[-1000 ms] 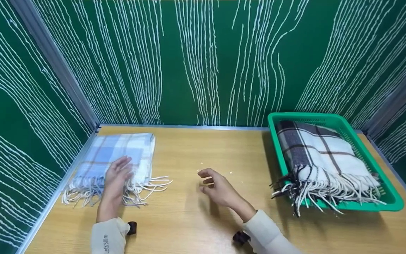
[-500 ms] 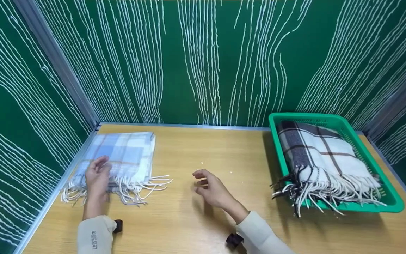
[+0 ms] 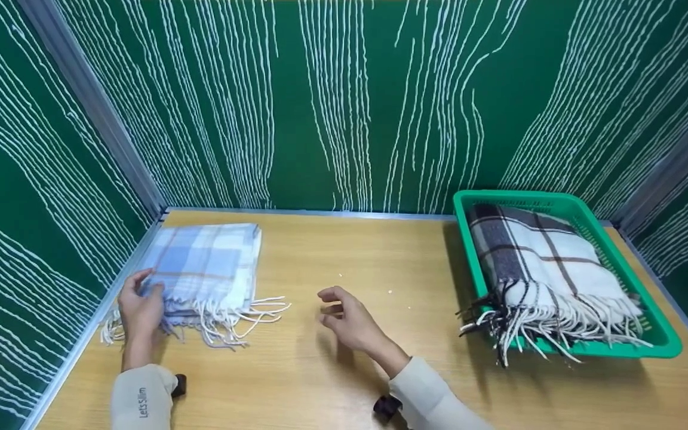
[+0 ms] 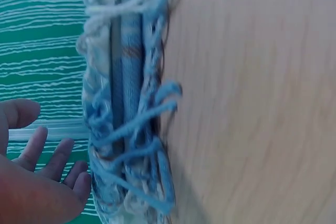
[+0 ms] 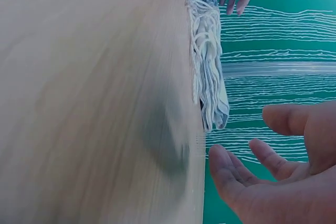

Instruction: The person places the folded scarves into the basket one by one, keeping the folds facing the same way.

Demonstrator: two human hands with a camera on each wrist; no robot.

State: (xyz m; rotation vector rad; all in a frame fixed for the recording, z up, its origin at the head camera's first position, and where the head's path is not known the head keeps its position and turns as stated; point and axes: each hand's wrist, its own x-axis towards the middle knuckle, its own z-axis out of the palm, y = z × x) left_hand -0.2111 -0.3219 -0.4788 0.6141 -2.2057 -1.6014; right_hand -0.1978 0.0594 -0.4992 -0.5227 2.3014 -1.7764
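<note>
A folded blue and white plaid scarf point(image 3: 200, 263) with white and blue fringe lies at the left of the table. Over its near left corner is my left hand point(image 3: 141, 304), fingers loosely bent and spread; the left wrist view shows this hand point(image 4: 47, 177) just above the fringed edge point(image 4: 131, 103), holding nothing. My right hand point(image 3: 350, 319) hovers over the middle of the table, to the right of the scarf, with thumb and fingers apart and nothing between them. In the right wrist view the scarf's folded layers point(image 5: 210, 77) stand beyond that hand point(image 5: 283, 177).
At the right a green plastic basket point(image 3: 669, 334) holds a folded dark brown and white plaid scarf point(image 3: 559, 257), its fringe hanging over the near rim. Green walls point(image 3: 415, 107) with white wavy lines border the wooden table point(image 3: 296, 382). Small white specks point(image 3: 390, 292) dot the tabletop.
My left hand has moved left and slightly nearer, from over the scarf's middle to its near left corner. My right hand has drifted a little left. Scarves and basket have stayed put.
</note>
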